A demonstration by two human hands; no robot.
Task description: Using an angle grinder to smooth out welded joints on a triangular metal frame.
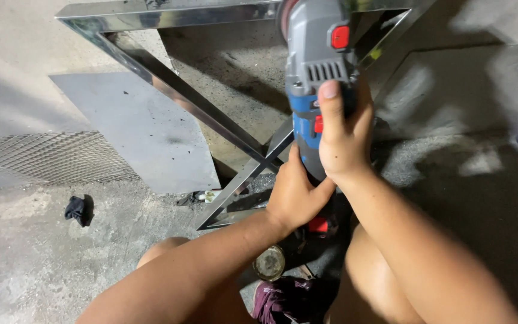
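Note:
A grey and blue angle grinder with red buttons points away from me, its disc end near the top bar of a shiny steel frame. My right hand wraps the blue middle of its body, thumb stretched up onto the grey housing. My left hand grips the rear of the tool just below. The frame's crossed bars meet right under the tool and lie on the concrete floor. My bare knees show at the bottom.
A flat grey metal sheet lies left of the frame, with expanded metal mesh beside it. A dark rag sits on the floor at left. A round disc-like object lies between my knees.

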